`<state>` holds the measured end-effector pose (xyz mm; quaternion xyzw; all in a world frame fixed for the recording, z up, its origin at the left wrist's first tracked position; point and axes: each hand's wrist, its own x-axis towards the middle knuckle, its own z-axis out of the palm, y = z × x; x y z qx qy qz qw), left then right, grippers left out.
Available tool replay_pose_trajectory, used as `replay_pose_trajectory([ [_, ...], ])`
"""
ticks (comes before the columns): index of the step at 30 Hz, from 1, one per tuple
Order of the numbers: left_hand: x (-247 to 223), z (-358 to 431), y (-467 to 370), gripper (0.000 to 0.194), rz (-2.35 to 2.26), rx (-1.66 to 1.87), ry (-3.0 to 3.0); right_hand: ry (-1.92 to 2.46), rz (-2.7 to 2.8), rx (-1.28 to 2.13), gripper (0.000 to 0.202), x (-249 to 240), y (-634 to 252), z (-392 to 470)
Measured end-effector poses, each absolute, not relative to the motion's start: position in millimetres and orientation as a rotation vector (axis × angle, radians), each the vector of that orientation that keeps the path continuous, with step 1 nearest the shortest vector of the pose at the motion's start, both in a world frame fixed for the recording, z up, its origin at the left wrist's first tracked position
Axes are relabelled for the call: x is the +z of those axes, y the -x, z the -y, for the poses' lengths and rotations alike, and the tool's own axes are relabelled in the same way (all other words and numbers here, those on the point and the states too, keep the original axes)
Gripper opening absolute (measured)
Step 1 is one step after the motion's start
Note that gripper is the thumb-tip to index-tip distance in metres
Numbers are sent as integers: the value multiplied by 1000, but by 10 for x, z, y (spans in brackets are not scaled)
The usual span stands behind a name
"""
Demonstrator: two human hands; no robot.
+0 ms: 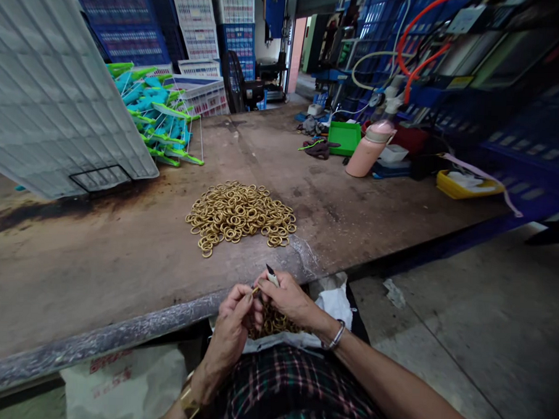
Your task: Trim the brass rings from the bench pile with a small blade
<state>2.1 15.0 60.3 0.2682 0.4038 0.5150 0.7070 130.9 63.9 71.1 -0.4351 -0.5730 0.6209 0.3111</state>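
Brass-coloured ring (255,290): between both hands' fingertips, seen nearly edge-on, long axis running 8 to 2 o'clock.
Left hand (236,312): grip pinching the ring's lower end.
Right hand (288,297): grip closed around a pale-handled tool (273,278), dark tip toward 11 o'clock; fingertips at the ring's upper end.
Ring pile (240,213): on the surface (119,270), between 11 and 12 o'clock from the hands.

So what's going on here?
Someone's left hand and right hand meet by the near edge of the table, pinching what looks like a gold-coloured ring. The right hand also holds a small dark-tipped tool. A heap of similar rings lies on the table ahead, and more rings sit below the hands.
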Motion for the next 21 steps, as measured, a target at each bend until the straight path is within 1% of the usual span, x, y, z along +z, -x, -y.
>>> replay_pose_trajectory([
  [5,590,-138,-4,19,-848,1149,-572,1167,1550,1582,24,685,-1288,-634],
  [14,626,-136,18,25,-1037,1052,-685,1276,1758,1313,23,755,-1265,-627],
  [17,653,-136,9,26,-1049,1068,-677,1360,1898,1118,21,709,-1299,-634],
  [19,658,-139,6,26,-1058,1073,-685,1378,2085,935,16,669,-1330,-624],
  [21,649,-146,9,27,-1072,1068,-703,1348,2269,824,16,640,-1352,-601],
])
